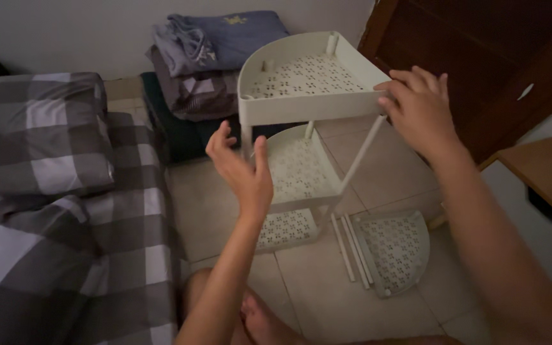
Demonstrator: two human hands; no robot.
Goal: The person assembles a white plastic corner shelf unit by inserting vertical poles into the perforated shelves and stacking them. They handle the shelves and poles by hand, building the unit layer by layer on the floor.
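The cream corner shelf rack [301, 128] stands upright on the tiled floor [384, 185], long axis vertical, between the hands: right hand [420, 108] grasping its top tier's right corner, left hand [244, 169] loosened beside the front post

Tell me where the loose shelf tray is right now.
In the head view, the loose shelf tray lies on the floor tiles at lower right, beside three loose poles, just right of the standing rack.

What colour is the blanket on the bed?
The blanket is grey and white checked, seen best in the head view.
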